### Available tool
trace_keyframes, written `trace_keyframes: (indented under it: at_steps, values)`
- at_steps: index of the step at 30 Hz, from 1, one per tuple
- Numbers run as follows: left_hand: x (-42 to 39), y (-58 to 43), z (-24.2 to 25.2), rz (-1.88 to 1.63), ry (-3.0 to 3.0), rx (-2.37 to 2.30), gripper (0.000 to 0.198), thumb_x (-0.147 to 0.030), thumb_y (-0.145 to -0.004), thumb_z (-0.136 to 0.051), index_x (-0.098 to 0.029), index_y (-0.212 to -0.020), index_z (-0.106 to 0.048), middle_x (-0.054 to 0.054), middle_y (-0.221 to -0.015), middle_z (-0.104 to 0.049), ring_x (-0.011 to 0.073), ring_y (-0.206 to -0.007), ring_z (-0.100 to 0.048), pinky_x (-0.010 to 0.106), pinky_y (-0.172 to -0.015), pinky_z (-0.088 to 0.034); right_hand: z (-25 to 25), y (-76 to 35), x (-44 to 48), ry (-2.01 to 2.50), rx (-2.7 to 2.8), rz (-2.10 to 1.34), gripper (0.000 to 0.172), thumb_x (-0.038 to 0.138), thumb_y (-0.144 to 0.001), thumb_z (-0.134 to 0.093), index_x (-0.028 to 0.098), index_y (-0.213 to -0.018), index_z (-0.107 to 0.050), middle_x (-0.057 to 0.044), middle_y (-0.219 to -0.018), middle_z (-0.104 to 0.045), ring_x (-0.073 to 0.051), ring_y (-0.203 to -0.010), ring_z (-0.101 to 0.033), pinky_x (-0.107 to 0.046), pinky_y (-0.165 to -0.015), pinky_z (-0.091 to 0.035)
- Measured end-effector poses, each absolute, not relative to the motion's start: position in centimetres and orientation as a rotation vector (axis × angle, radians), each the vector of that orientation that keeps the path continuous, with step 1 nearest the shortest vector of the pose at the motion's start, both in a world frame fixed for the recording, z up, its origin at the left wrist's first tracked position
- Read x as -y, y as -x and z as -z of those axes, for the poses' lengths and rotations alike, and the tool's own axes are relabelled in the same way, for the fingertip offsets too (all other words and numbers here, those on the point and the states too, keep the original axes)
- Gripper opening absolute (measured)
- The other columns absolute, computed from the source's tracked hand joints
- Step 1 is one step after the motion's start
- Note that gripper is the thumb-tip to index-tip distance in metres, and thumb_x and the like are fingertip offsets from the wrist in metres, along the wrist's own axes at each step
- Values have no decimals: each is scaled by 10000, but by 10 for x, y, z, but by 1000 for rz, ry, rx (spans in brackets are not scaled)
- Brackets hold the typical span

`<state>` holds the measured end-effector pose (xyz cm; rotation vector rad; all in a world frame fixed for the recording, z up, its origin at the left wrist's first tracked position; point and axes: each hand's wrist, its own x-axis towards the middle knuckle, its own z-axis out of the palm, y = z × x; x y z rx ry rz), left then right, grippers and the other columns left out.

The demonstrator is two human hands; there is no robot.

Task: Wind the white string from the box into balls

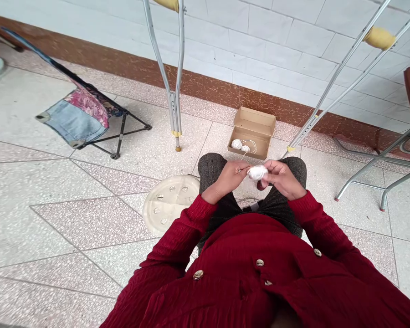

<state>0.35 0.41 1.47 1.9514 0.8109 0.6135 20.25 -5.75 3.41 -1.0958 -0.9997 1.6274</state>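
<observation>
Above my knees, a small ball of white yarn point(258, 171) sits between my two hands. My right hand point(284, 179) has its thumb and fingers closed around the ball's right side. On the other side, my left hand point(229, 178) is closed in a pinch on the yarn at the ball's left edge; its fingertips are partly hidden. A thin strand runs up from near my left fingers toward an open cardboard box point(254, 117) on the floor. Inside the box lie a larger white yarn ball point(237, 144), a smaller white yarn ball point(245, 149) and a loose loop of strand.
A crutch point(174, 109) leans at the wall left of the box, another crutch point(316, 116) to its right. A folding stool point(78, 118) stands at left, a metal-legged chair point(379, 159) at right. Beside my left knee is a round cream lid-like disc point(167, 205).
</observation>
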Motion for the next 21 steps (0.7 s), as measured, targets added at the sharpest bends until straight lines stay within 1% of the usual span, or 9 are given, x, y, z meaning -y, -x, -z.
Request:
trace_keyframes:
  at_steps: [1,3,6,7,9,12,14,17,21]
  values:
    - [1,-8,-12,-585,-1910,-808,391,-344,-995,-465,-157,-715,-663,13,-729,-676,138,-707,-601,247,-706,-444,-39,-206,51,1116,943,-1531,345,402,-705,-854,202,-884,-638,3,-767,-697,-111,-556,-598,-261,-557,-502]
    - [11,-16,-9,-503,-1882,-774,392,-327,-990,-465,-157,-689,-651,1,-699,-670,129,-683,-596,237,-697,-431,-39,-216,35,1200,889,-1307,364,413,-693,-853,213,-906,-635,3,-794,-700,-114,-575,-605,-257,-560,-504]
    - [18,-16,-8,-455,-1974,-759,383,-304,-989,-473,-164,-674,-641,3,-694,-663,138,-703,-600,247,-723,-431,-20,-226,24,1416,985,-1045,362,412,-679,-844,208,-874,-617,18,-733,-673,-117,-548,-611,-238,-512,-469]
    - [17,-13,-9,-473,-2028,-781,377,-304,-990,-479,-168,-678,-641,8,-700,-659,147,-719,-601,256,-738,-435,-11,-226,26,1488,1063,-1046,344,407,-683,-838,202,-849,-616,21,-705,-660,-115,-526,-604,-234,-495,-453]
    - [10,-7,-10,-528,-2135,-827,361,-308,-988,-495,-176,-686,-644,19,-706,-654,166,-756,-606,283,-797,-449,3,-221,36,1540,1231,-1203,315,389,-695,-833,194,-815,-616,27,-666,-641,-106,-491,-590,-226,-478,-433]
    - [-2,1,-7,-580,-2205,-817,323,-310,-979,-518,-182,-715,-653,27,-742,-675,180,-804,-617,323,-904,-453,9,-205,57,1316,1300,-1723,374,404,-672,-860,192,-813,-586,41,-641,-633,-128,-491,-627,-230,-473,-452]
    - [-7,1,-1,-593,-2139,-795,333,-318,-984,-499,-175,-729,-659,25,-759,-683,171,-785,-616,300,-842,-464,0,-198,65,1159,1209,-1859,379,416,-702,-849,179,-867,-604,29,-659,-661,-132,-529,-653,-238,-517,-486]
    - [-5,-3,8,-614,-1960,-850,365,-310,-992,-456,-157,-735,-665,14,-734,-673,146,-712,-606,248,-690,-438,-22,-199,65,1176,1020,-1695,358,389,-728,-845,158,-916,-646,3,-700,-699,-110,-551,-647,-227,-548,-488]
    - [8,-8,13,-538,-1866,-832,389,-306,-986,-468,-150,-670,-634,0,-682,-663,126,-671,-600,238,-701,-429,-38,-208,45,1301,892,-1460,354,380,-700,-850,166,-904,-655,-4,-718,-710,-119,-573,-659,-234,-551,-493]
